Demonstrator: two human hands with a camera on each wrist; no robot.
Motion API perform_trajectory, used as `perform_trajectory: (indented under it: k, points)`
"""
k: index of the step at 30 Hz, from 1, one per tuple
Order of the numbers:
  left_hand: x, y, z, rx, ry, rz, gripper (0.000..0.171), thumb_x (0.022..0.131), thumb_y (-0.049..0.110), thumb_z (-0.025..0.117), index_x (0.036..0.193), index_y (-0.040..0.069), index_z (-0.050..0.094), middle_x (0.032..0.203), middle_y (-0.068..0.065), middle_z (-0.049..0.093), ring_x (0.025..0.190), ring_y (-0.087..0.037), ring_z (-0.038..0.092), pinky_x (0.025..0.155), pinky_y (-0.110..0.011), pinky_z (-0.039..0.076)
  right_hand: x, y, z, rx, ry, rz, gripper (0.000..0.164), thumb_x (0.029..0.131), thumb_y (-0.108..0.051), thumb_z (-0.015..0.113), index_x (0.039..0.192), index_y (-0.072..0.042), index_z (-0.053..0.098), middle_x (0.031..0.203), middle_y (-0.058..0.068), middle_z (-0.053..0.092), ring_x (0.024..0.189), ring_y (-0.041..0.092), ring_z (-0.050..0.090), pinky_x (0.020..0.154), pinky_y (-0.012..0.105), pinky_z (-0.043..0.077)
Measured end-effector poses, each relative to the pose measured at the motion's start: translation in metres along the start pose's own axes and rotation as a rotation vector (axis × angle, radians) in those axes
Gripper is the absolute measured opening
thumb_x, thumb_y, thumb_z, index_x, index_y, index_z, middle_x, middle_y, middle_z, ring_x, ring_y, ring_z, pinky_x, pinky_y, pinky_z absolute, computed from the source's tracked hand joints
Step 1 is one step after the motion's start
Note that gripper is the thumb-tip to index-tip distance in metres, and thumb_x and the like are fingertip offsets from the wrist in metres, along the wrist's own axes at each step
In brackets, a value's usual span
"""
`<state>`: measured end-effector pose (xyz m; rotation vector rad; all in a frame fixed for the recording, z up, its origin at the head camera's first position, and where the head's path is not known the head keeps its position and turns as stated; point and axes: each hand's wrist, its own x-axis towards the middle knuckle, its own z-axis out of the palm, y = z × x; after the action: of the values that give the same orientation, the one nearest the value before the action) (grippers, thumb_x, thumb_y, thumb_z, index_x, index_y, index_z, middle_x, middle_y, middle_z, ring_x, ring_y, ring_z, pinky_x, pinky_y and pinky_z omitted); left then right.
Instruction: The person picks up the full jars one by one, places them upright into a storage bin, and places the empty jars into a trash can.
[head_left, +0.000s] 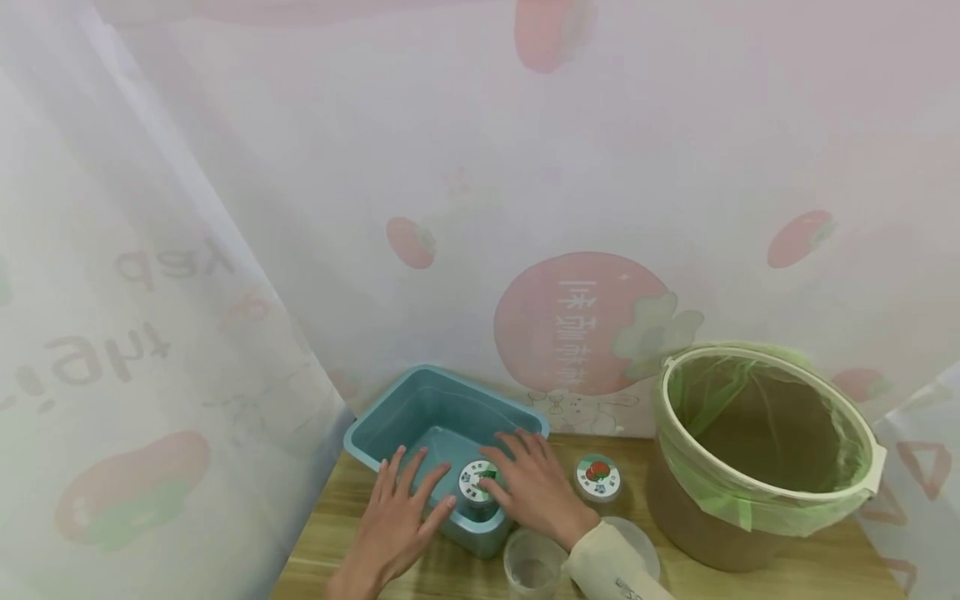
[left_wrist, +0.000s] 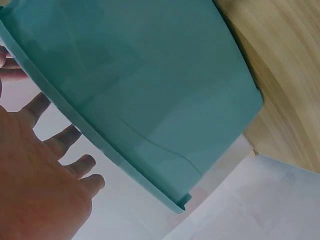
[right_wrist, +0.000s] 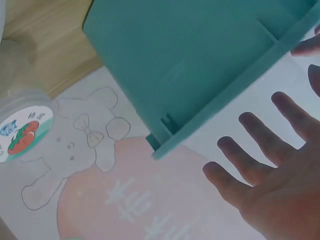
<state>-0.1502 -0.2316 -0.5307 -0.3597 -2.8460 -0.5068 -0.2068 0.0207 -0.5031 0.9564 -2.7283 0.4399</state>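
A blue-green plastic basin (head_left: 432, 375) stands on the wooden table. Inside its near right corner is a jar (head_left: 472, 482) with a round white lid bearing a green picture. Over the basin's near left rim is my left hand (head_left: 396, 525), fingers spread and nothing in them. My right hand (head_left: 534, 483) hovers over the right side beside that jar, its thumb overlapping the lid in the head view. Both wrist views show the basin's outer wall (left_wrist: 150, 90) with the fingers spread by the rim; whether any fingertip touches it, I cannot tell.
Right of the basin stands a second jar (head_left: 597, 477) with a tomato picture on its lid. An uncovered clear jar (head_left: 531, 567) and a clear round disc (head_left: 637, 546) lie near my right forearm. A lined bin (head_left: 720, 533) occupies the right. Printed curtains (head_left: 450, 125) enclose the table (head_left: 322, 525).
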Motion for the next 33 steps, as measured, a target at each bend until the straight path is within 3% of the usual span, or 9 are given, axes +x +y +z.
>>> perform_trajectory:
  k: [15, 21, 33]
  points:
    - [-0.001, 0.024, 0.001, 0.030, 0.020, 0.094, 0.054, 0.110, 0.057, 0.056, 0.156, 0.029, 0.060, 0.169, -0.016, 0.047, 0.161, -0.052, 0.031, 0.129, -0.072, 0.027, -0.023, 0.012, -0.021, 0.005, 0.060, 0.011, 0.048, 0.110, -0.045, 0.064, 0.151, -0.018, 0.064, 0.158, 0.017, 0.059, 0.147, 0.048, 0.053, 0.121, 0.069, 0.044]
    - [-0.002, 0.033, 0.004, 0.022, -0.015, 0.113, 0.057, 0.110, 0.060, 0.054, 0.158, 0.030, 0.058, 0.171, -0.016, 0.045, 0.162, -0.052, 0.029, 0.129, -0.072, 0.027, -0.032, 0.016, -0.027, -0.003, 0.110, -0.006, 0.046, 0.110, -0.043, 0.065, 0.148, -0.017, 0.067, 0.155, 0.018, 0.061, 0.144, 0.051, 0.055, 0.116, 0.072, 0.046]
    - [-0.003, 0.053, 0.007, 0.046, -0.026, 0.192, 0.058, 0.110, 0.062, 0.053, 0.158, 0.030, 0.057, 0.172, -0.013, 0.043, 0.162, -0.051, 0.030, 0.128, -0.072, 0.030, -0.052, 0.027, -0.035, -0.044, 0.133, 0.034, 0.046, 0.108, -0.044, 0.067, 0.148, -0.020, 0.068, 0.158, 0.015, 0.058, 0.147, 0.043, 0.052, 0.117, 0.071, 0.046]
